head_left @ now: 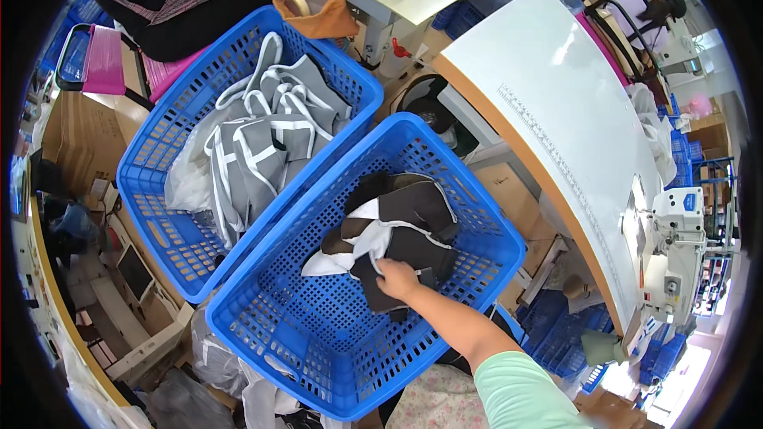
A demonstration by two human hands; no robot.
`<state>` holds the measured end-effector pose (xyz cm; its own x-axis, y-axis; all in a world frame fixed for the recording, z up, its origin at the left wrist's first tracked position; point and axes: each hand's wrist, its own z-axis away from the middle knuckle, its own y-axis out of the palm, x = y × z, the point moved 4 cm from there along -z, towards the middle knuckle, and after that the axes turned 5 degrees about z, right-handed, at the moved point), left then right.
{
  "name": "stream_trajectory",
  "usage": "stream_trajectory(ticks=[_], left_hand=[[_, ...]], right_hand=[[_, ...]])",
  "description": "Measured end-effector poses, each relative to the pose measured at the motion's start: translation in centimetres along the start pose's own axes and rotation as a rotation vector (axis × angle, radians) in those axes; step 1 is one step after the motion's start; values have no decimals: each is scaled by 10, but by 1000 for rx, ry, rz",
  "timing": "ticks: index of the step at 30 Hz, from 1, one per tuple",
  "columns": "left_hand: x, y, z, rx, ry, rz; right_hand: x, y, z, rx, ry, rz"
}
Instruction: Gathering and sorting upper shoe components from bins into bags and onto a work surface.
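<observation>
My right hand (397,280) reaches down into the nearer blue plastic basket (318,393). Its fingers are closed on the edge of a dark fabric piece (373,290) with white trim. Around it lie more dark cut pieces (417,206), some turned to show a white side (369,240). They form a loose pile on the perforated basket floor. What lies under the pile is hidden. My left hand is out of the picture.
A second blue basket (151,214) adjoins on the left, holding grey pieces with white binding (258,143) and a clear plastic bag (187,163). A white sewing table (548,95) with a sewing machine (674,246) stands right. An orange pouch (318,12) hangs ahead; a seated person (183,0) is far left.
</observation>
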<state>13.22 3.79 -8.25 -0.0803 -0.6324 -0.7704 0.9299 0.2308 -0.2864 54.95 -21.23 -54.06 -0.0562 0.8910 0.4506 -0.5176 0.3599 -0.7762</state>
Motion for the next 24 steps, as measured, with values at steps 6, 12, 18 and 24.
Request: stream_trajectory(ticks=[6,12,18,24], left_hand=[[-27,-24,19,-289,94,-66],[-22,-87,-45,-81,-264,56],[-25,-106,-63,-59,-246,47],[-26,-132,-78,-53,-225,58]], right_hand=[[-3,-43,-8,-169,68,76],[-70,-126,-36,-652,353,78],[-76,-130,-52,-595,339,126],[-15,-193,-22,-957,-53,-185]])
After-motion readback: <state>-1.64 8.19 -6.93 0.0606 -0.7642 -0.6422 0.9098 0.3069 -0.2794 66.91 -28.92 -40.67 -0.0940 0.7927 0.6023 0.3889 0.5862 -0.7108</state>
